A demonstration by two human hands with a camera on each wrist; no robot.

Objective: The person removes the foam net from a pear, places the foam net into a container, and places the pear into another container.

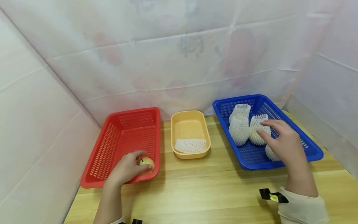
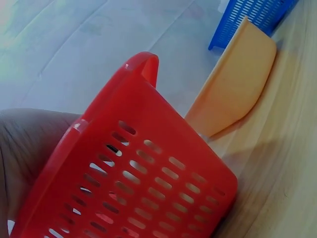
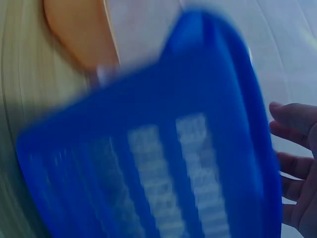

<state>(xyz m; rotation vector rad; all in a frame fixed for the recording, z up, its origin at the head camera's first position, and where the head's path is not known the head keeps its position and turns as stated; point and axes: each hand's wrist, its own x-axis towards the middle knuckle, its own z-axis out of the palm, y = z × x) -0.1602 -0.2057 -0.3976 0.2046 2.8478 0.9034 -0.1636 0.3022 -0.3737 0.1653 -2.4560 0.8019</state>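
In the head view my left hand [image 1: 126, 168] reaches into the near right corner of the red basket [image 1: 157, 140]. Its thumb and fingers are around a round yellow pear [image 1: 147, 161] with a dark stem. Over the blue basket [image 1: 227, 137] on the right is my right hand [image 1: 285, 141], fingers bent and apart, holding nothing. Just beside its fingertips stands a fruit in a white foam net [image 1: 256, 132]. Another netted fruit [image 1: 270, 153] lies partly hidden under the hand. The left wrist view has the pear hidden behind the red basket wall [image 2: 148, 163].
Between the baskets stands a yellow tray [image 1: 188, 124] with a flat white foam net [image 1: 190, 145] in it. Two more foam-netted fruits [image 1: 239, 130] stand at the left of the blue basket. Everything rests on a wooden table [image 1: 190, 193], with a pale cloth [image 1: 179, 62] behind.
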